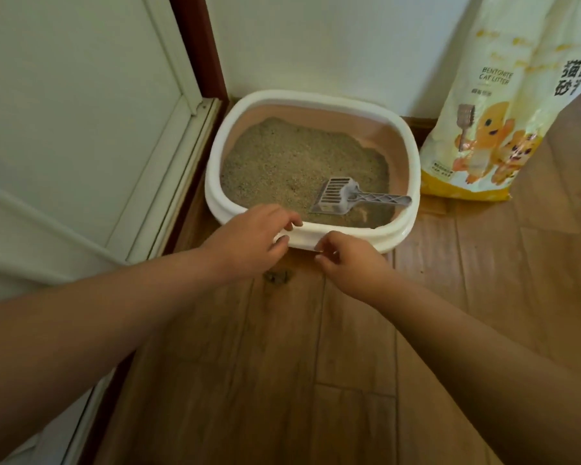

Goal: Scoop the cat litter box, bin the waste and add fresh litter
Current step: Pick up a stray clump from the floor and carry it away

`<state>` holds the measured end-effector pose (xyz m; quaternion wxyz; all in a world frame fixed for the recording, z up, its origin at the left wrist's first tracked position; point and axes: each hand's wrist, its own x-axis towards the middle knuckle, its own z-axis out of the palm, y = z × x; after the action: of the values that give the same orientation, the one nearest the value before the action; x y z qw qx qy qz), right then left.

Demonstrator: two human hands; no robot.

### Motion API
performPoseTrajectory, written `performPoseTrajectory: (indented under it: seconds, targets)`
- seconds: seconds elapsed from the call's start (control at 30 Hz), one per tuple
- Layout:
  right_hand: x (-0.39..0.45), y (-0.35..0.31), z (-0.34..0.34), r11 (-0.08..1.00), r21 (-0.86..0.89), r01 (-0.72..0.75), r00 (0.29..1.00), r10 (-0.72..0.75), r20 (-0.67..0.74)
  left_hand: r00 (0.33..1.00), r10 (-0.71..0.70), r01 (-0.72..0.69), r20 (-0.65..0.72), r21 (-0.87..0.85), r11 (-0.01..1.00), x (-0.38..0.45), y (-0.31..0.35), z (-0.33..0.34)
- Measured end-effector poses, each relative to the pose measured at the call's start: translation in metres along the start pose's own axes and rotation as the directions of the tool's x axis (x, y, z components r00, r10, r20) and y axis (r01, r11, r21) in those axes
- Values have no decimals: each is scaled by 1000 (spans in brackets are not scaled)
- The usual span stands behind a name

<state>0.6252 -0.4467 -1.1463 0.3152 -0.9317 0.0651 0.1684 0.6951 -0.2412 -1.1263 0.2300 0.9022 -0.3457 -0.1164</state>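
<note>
White-rimmed litter box [404,182] at centre frame, on wooden floor [349,364] against a pale wall [316,38]. Left hand [249,241] at the near rim, fingers curled over its top edge and thumb under the lip; looked like a hold on the rim, though blurred. Right hand [346,260] just beside it, close to the same rim, fingers loosely bent, nothing between them; contact with the box not clear. Grey slotted scoop [346,198] lay inside the box, up and right of both hands, apart from them, head on the litter [292,162] and handle toward the right wall. Litter heaped higher toward the far side, tan inner walls bare above. Yellow-and-white litter bag [503,105] stood upright at upper right, beside the box. Small dark clump [277,276] on the floor below the left hand.
</note>
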Motion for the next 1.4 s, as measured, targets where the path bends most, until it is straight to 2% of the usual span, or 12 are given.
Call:
performPoseTrajectory:
  seconds: [0.1,0.2,0.27,0.37,0.47,0.6,0.7,0.8,0.93,1.1,1.23,1.4]
  targets:
    - [4,-6,27,999,-15,43,994,-41,105,994,-48,54,97,-61,997,-18,-14,3]
    - [13,-5,52,998,-59,23,979,-11,203,947,-215,260,238,-177,949,-24,-27,10]
    - [22,-1,66,990,-134,37,965,0,264,886,-330,425,325,-286,859,-25,-35,16]
    - [37,2,83,974,-209,86,956,-22,291,766,-491,642,415,-454,618,-30,-43,27]
    - [50,-1,97,962,-237,134,958,-65,279,642,-523,744,560,-619,252,-37,-48,33]
    - [70,-11,116,930,-326,169,958,-77,278,562,-529,728,636,-684,-48,-41,-56,31]
    - [77,-17,124,905,-389,171,956,-57,288,565,-532,656,630,-734,-172,-40,-61,28]
    - [77,-18,129,903,-396,170,966,-74,247,574,-539,595,616,-766,-243,-39,-63,26]
    - [75,-9,128,927,-328,182,970,-113,216,586,-537,558,607,-783,-276,-40,-60,26]
    - [64,9,110,968,-206,142,983,-115,140,590,-522,559,615,-779,-286,-41,-48,26]
    - [49,26,87,964,-235,121,986,-90,139,602,-499,570,623,-773,-278,-39,-32,24]
    - [20,40,65,948,-225,225,973,-210,92,638,-457,575,620,-778,-253,-25,-4,20]
